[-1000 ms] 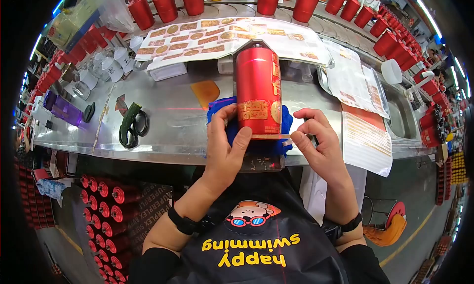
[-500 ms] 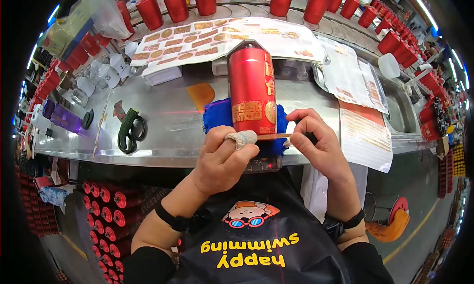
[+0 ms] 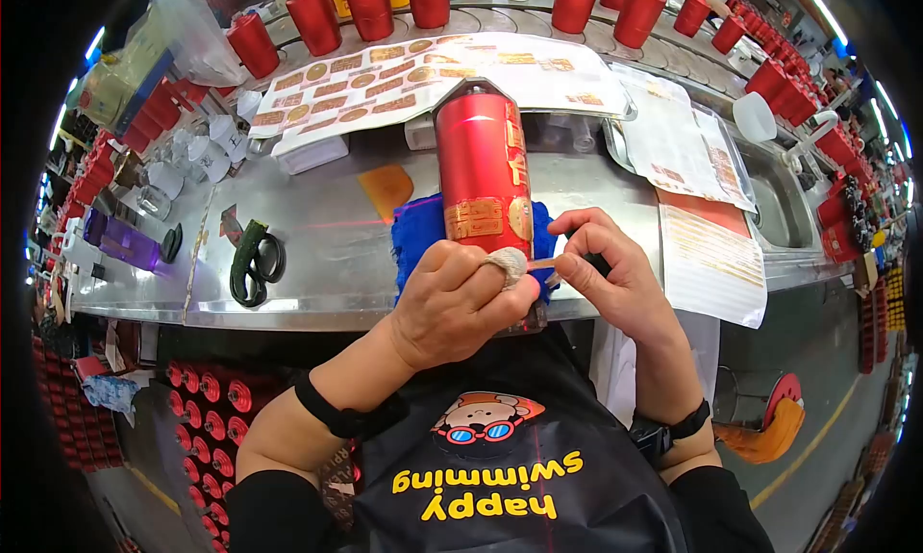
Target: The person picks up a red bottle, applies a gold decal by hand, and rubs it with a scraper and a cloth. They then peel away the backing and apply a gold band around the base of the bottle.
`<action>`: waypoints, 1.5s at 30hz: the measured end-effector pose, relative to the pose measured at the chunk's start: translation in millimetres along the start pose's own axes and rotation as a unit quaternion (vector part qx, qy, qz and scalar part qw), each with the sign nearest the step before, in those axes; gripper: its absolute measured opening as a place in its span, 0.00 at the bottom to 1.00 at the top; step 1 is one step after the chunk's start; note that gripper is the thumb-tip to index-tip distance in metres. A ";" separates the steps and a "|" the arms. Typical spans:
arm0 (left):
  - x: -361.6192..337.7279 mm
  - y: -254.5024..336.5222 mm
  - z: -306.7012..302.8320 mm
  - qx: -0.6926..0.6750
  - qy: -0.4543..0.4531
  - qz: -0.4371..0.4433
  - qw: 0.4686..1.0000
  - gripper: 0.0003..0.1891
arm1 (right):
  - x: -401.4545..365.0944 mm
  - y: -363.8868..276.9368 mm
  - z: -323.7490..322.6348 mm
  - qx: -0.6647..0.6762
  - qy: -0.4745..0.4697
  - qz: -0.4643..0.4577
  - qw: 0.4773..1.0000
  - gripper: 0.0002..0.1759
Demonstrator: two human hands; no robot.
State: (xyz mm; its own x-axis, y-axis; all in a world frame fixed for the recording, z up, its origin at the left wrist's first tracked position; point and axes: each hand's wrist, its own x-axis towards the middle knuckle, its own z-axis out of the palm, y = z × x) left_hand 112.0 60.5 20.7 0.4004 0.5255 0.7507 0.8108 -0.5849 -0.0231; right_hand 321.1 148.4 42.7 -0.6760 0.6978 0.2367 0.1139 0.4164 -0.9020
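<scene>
A red canister (image 3: 479,168) with gold lettering and gold patterned decals lies with its near end towards me, over a blue cloth (image 3: 413,236). My left hand (image 3: 447,298) is closed at that near end, a pale wrap (image 3: 510,263) around one finger. This wrapped finger presses against the canister, where a thin gold strip (image 3: 543,263) runs under it. To the right, my right hand (image 3: 611,269) pinches the strip's other end between thumb and finger. The part of the strip under my left fingers is hidden.
Sheets of gold decals (image 3: 385,82) lie behind the canister. A sheet of gold strips (image 3: 710,260) overhangs the table edge at right, near a sink (image 3: 781,202). Dark green straps (image 3: 252,264) and a purple bottle (image 3: 123,240) are at left. Red canisters (image 3: 370,10) stand on a conveyor behind.
My left hand has moved right across the canister's near end, leaving less of the strip showing. My right hand keeps its pinch. The canisters on the conveyor have shifted right.
</scene>
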 end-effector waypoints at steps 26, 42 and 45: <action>-24.0 -2.0 16.2 -0.059 0.081 -0.071 0.992 0.17 | -1.1 9.3 -5.1 -0.011 0.002 0.009 1.000 0.11; -15.3 1.9 11.3 -0.053 0.064 -0.062 0.995 0.19 | 3.4 15.6 0.4 0.011 -0.009 0.009 1.000 0.11; -11.4 -2.5 9.2 -0.048 0.039 -0.031 0.998 0.18 | 3.1 15.5 0.4 0.007 -0.011 0.005 1.000 0.11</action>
State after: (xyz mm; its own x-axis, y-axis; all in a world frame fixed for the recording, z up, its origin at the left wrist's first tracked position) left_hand 109.3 61.7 6.1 0.3132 0.5157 0.7975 0.7871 -0.6108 0.0858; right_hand 320.5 156.8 29.2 -0.6913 0.6882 0.2201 0.1104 0.4017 -0.9091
